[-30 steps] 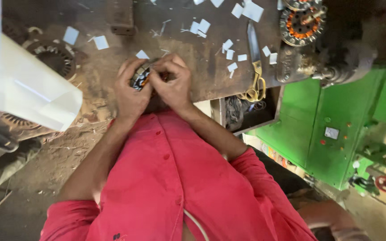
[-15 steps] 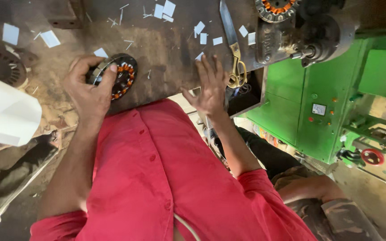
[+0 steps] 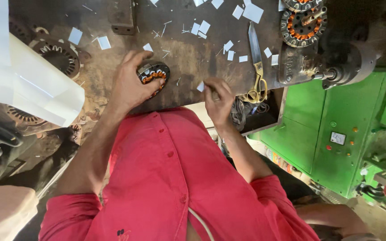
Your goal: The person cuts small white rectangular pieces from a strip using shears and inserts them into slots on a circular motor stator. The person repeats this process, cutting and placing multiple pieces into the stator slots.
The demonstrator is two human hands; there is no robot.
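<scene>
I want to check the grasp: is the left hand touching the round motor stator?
Touching. The head view shows the left hand gripping the motor stator, fingers over it.

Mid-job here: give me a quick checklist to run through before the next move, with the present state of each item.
1. Left hand has a grip on the stator: ok, fingers wrap its rim on the workbench.
2. Right hand has a paper slip: ok, pinched at the fingertips.
3. Copper windings face up: ok.
4. Spare paper slips at hand: ok, scattered across the bench.
5. Scissors away from both hands: ok, lying right of the right hand.
6. Slot free for the slip: cannot tell.
</scene>
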